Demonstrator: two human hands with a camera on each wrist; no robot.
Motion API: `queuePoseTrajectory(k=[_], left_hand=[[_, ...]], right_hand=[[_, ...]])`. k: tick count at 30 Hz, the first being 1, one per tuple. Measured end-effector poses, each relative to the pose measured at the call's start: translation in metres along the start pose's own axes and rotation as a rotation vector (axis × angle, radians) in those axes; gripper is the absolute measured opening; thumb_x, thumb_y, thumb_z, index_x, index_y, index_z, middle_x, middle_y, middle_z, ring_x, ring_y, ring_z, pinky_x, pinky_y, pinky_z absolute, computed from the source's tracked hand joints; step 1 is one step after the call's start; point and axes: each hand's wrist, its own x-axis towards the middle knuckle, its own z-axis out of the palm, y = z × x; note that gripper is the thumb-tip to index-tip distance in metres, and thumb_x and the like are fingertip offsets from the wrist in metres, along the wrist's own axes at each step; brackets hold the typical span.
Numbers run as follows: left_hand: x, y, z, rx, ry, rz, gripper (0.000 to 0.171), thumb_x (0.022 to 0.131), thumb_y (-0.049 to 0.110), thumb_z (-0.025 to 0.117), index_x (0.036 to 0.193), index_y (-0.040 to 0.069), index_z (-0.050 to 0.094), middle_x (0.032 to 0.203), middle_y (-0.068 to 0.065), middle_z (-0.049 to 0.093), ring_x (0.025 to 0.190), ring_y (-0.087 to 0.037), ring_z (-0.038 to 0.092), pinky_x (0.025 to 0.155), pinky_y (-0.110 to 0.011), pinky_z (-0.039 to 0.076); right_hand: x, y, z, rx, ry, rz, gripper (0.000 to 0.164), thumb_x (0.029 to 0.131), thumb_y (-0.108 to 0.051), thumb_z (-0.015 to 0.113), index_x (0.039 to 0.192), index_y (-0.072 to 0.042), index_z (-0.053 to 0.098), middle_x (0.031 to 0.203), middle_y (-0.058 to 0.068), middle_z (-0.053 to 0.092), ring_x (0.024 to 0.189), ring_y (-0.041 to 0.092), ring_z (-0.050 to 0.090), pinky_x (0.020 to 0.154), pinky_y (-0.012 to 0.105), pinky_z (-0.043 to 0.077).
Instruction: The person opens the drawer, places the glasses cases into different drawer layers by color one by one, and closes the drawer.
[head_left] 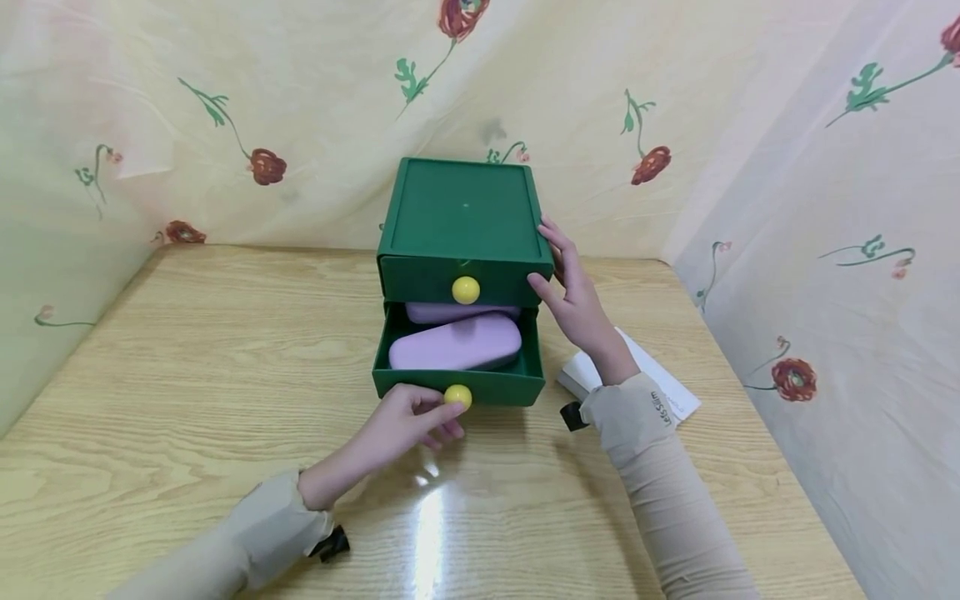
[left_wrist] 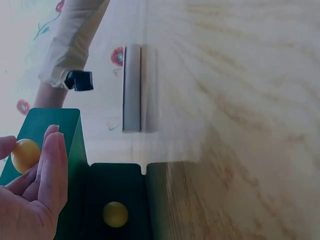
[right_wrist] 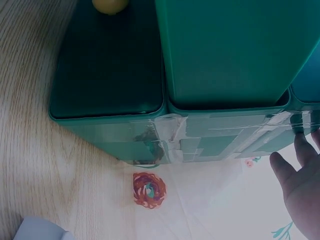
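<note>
Head view: left grip (head_left: 411, 418) pinches the drawer knob (head_left: 458, 397); right grip (head_left: 576, 302), spread, touches the cabinet (head_left: 465, 212). My step seems sliding; next calls for bracing.

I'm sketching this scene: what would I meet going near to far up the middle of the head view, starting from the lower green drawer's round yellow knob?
Round yellow knob, green drawer front, frontmost smooth lilac oblong case, flat green cabinet top, flower-patterned cream backdrop.
</note>
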Motion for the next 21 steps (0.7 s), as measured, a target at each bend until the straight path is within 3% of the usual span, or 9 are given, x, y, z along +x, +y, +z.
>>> queuePoseTrajectory(k=[18, 21], left_hand=[[0.037, 0.004, -0.011, -0.022, 0.091, -0.048, 0.039, 0.096, 0.029, 0.060, 0.105, -0.008, 0.068, 0.089, -0.015, 0.074, 0.084, -0.025, 0.071, 0.071, -0.036, 0.061], [0.042, 0.006, -0.012, -0.043, 0.105, -0.061, 0.039, 0.097, 0.029, 0.060, 0.105, -0.008, 0.068, 0.088, -0.015, 0.074, 0.081, -0.019, 0.070, 0.069, -0.033, 0.060]], right_hand=[[0.001, 0.001, 0.000, 0.023, 0.007, -0.016, 0.056, 0.099, 0.000, 0.045, 0.150, -0.001, 0.022, 0.163, 0.014, 0.012, 0.148, 0.040, 0.018, 0.118, 0.060, 0.020], [0.001, 0.001, -0.001, 0.022, 0.006, -0.012, 0.056, 0.099, 0.000, 0.045, 0.150, -0.001, 0.022, 0.163, 0.014, 0.012, 0.148, 0.040, 0.018, 0.118, 0.059, 0.020]])
